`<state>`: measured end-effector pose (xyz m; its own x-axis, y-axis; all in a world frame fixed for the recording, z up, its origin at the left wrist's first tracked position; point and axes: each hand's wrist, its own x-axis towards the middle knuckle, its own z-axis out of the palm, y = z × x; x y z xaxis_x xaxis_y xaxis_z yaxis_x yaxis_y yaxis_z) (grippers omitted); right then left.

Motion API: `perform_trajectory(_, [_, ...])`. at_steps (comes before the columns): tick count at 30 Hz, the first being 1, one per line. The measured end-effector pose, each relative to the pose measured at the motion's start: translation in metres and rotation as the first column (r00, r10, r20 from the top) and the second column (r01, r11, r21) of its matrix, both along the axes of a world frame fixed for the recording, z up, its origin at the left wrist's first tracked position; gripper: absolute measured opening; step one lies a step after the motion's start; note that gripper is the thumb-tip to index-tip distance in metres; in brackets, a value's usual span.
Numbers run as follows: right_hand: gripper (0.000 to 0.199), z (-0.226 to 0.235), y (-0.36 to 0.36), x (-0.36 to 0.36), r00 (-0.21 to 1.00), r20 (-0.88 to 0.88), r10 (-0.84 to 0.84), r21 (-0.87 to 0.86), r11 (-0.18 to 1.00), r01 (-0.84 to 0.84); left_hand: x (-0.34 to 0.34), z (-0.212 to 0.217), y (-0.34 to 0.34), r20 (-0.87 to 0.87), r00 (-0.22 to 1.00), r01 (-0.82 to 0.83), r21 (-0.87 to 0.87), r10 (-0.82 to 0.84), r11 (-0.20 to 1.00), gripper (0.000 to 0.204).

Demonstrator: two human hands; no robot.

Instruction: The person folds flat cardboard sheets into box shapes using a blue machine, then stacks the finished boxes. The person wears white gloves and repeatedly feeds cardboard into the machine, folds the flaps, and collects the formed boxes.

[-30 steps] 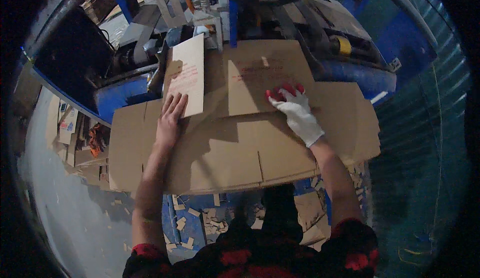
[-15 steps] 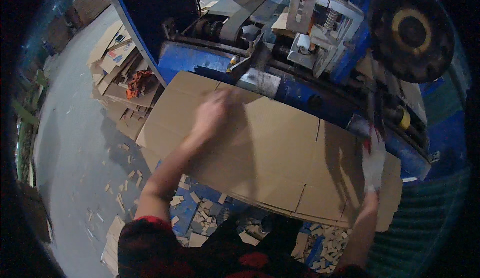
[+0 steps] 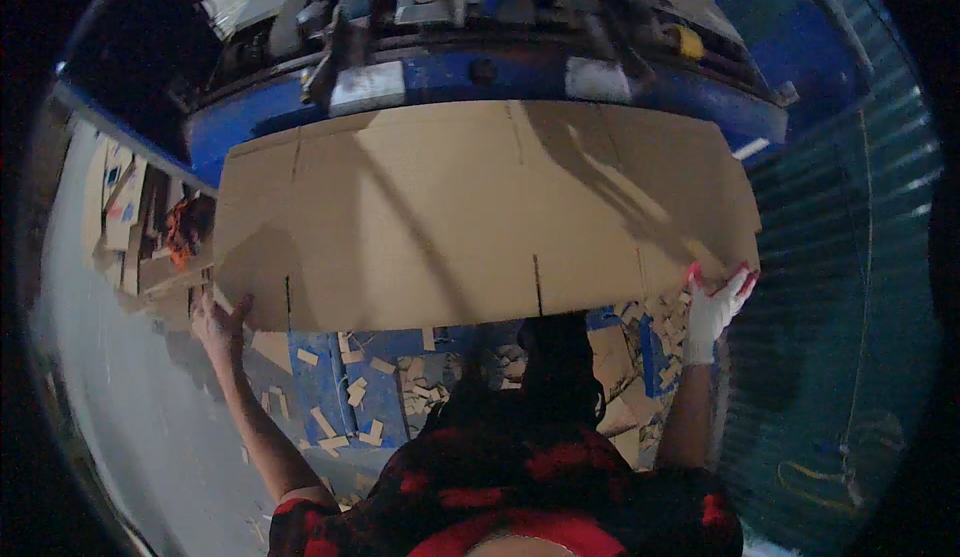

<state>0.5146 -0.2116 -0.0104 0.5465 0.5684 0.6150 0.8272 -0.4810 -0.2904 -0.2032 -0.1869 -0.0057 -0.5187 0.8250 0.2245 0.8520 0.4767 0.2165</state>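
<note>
A wide brown cardboard sheet (image 3: 450, 217) with short dark slots along its long edges lies in front of me, its far edge against the blue machine (image 3: 480, 82). My bare left hand (image 3: 222, 322) grips the near left corner, thumb toward the sheet. At the near right corner is my right hand (image 3: 712, 312), in a white glove with red fingertips; thumb and fingers are apart and take hold of the sheet's edge. Whether more sheets lie beneath cannot be made out.
Cardboard scraps (image 3: 425, 382) litter the floor and blue base near my legs. Stacked cardboard with an orange cloth (image 3: 185, 229) stands to the left. A green corrugated panel (image 3: 800, 287) borders the right side. Two metal plates sit on the machine's front.
My left hand has gone from over the sheet's far part to its near left corner. My right hand has come back from the machine to the near right corner. The view has swung right.
</note>
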Motion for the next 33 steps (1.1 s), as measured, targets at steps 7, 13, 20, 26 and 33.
perform_trajectory(7, [0.048,-0.007,-0.003,0.016,0.045,-0.836,0.547,0.549,0.831,0.092,0.017,0.05,-0.003,-0.039,0.983,0.184,0.221,-0.18,0.958,0.058])
perform_trajectory(13, [0.041,0.056,-0.004,-0.064,0.463,-0.6,0.652,0.614,0.747,-0.256,0.081,0.038,-0.015,0.814,0.383,0.017,0.467,-0.438,0.884,0.056])
perform_trajectory(20, [0.059,0.057,0.025,-0.133,0.36,0.061,0.931,-0.557,0.331,-0.761,0.171,0.023,0.017,0.193,0.625,0.664,0.377,-0.756,0.646,0.066])
perform_trajectory(26, [0.06,0.04,0.103,-0.117,0.376,0.097,0.921,-0.513,0.37,-0.774,0.197,0.035,0.086,0.07,0.599,0.725,0.376,-0.798,0.577,0.067])
perform_trajectory(33, [0.066,0.04,0.18,-0.095,0.341,0.112,0.933,-0.485,0.351,-0.801,0.217,0.014,0.152,0.018,0.611,0.715,0.415,-0.791,0.562,0.066])
